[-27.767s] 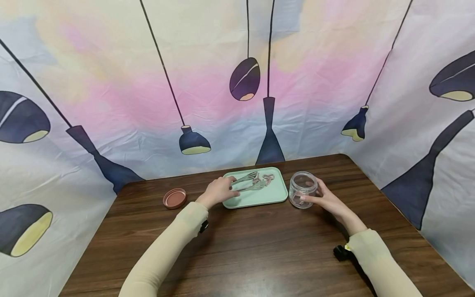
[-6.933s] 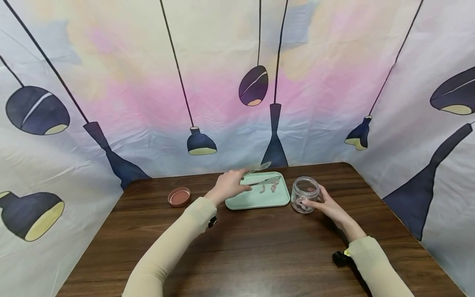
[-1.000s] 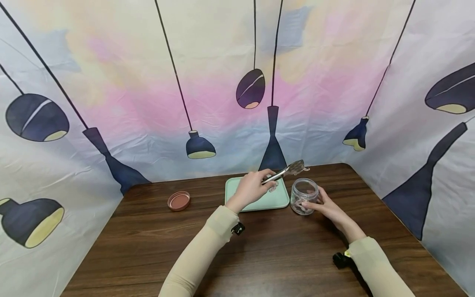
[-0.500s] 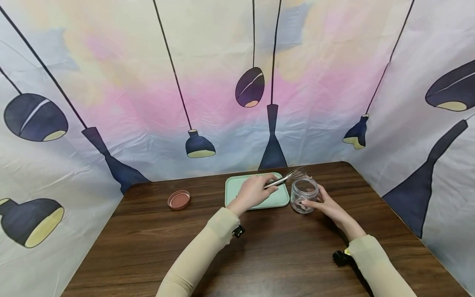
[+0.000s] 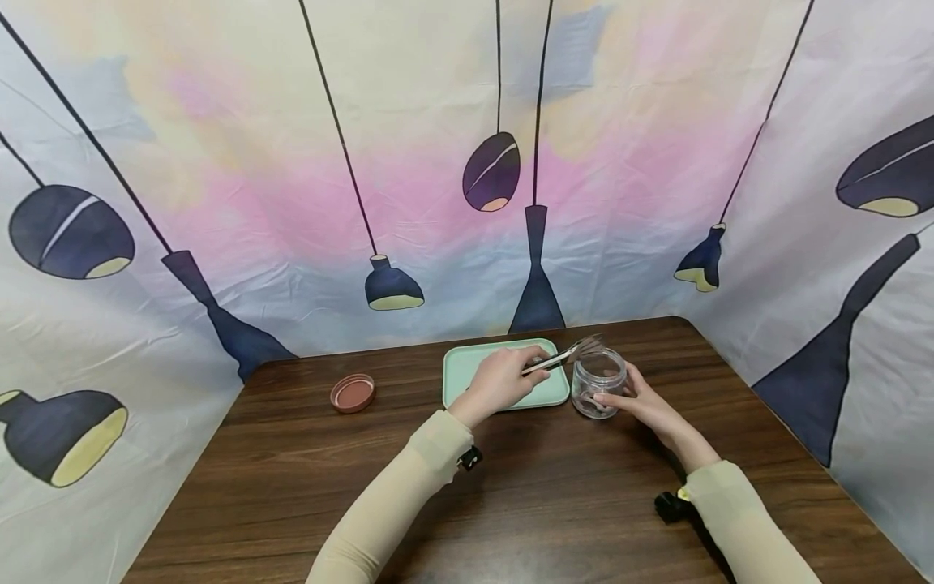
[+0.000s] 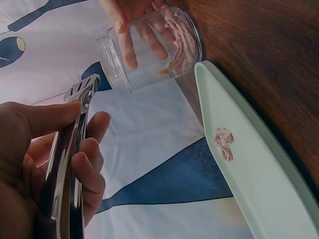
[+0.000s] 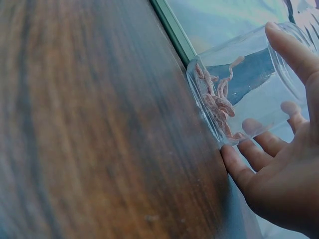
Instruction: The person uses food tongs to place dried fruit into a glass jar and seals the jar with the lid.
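My left hand (image 5: 503, 380) grips a pair of metal tongs (image 5: 550, 359), whose slotted ends are at the mouth of a clear jar (image 5: 598, 375). Whether the tongs pinch anything is too blurred to tell. The jar stands on the table just right of a pale green tray (image 5: 460, 369). Curled round its right side, my right hand (image 5: 645, 403) holds the jar. Several pinkish dried strips (image 7: 219, 102) lie at the jar's bottom in the right wrist view. One small curled strip (image 6: 224, 143) lies on the tray in the left wrist view.
A reddish-brown screw lid (image 5: 353, 393) lies with its inside up on the dark wooden table (image 5: 525, 487), left of the tray. Behind the table hangs a cloth (image 5: 306, 211) printed with lamps.
Over the last second, the tongs have come down from above the tray's back right to the jar's mouth. Earlier, more strips lay on the tray. The right hand stays on the jar.
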Demonstrator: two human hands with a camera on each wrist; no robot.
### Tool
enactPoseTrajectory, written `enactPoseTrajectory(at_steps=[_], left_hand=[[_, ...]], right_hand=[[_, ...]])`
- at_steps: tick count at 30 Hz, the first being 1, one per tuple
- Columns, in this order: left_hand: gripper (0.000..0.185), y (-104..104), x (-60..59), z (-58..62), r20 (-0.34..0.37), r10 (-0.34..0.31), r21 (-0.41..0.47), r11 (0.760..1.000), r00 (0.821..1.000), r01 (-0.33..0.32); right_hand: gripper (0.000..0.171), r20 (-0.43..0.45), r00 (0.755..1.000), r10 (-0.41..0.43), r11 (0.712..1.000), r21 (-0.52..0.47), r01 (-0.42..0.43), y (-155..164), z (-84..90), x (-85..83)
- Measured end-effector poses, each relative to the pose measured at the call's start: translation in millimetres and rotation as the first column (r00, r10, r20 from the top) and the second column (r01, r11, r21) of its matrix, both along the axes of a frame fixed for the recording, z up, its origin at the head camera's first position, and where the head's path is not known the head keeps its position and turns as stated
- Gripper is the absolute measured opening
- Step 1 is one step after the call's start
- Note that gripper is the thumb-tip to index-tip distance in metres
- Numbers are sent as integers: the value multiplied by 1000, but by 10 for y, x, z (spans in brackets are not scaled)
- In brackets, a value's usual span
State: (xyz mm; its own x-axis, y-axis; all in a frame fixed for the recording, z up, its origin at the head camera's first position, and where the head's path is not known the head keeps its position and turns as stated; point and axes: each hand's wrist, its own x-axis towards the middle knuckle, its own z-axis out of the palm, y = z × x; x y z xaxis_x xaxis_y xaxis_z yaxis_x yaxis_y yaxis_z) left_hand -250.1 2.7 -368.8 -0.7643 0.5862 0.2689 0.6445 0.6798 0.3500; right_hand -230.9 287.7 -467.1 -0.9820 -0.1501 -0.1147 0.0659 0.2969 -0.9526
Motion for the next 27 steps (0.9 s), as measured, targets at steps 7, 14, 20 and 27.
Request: enactPoseTrajectory(at_steps=[7,14,20,27], left_hand=[[26,-37,11,-38,0,-9,7,1000,1000,9],[33,-102,30,-61,25,1,9,1000,1000,-1],[39,-183,35,-47,45,20,-10,1000,999,-20],[43,-309,24,-22,38,49,-34,998,998,-48]], right_hand=[[104,9,1000,-6,1000,18,6,-27,-3,15],[105,-14,1000,4,997,79,-3,-72,48,59],[106,-51,999,12,996,88,-7,-104,145,86],[109,-145,989,-32,991,121,50,-105,260,120]])
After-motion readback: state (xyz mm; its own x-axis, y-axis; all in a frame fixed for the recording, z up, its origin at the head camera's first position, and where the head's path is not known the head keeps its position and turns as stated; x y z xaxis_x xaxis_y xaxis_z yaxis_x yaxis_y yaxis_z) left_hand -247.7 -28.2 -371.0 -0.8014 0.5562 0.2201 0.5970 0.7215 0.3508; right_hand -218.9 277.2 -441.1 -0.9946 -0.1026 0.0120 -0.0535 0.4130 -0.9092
